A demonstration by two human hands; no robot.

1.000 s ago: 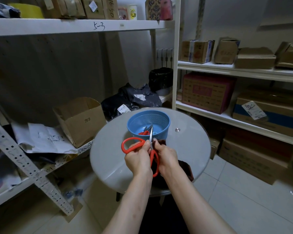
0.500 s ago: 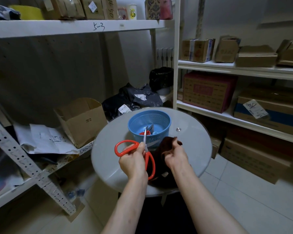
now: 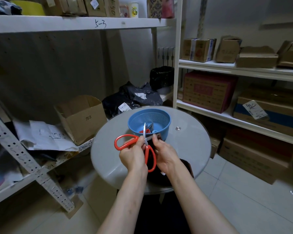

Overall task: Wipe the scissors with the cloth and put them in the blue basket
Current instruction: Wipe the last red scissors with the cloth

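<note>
Scissors [image 3: 144, 131] back against cloth [image 3: 159, 179]

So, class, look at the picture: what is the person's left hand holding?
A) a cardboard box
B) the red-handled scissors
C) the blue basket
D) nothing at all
B: the left hand grips the red-handled scissors near the pivot, blade pointing up in front of the blue basket, while the right hand holds the dark cloth beside the blade.
</note>
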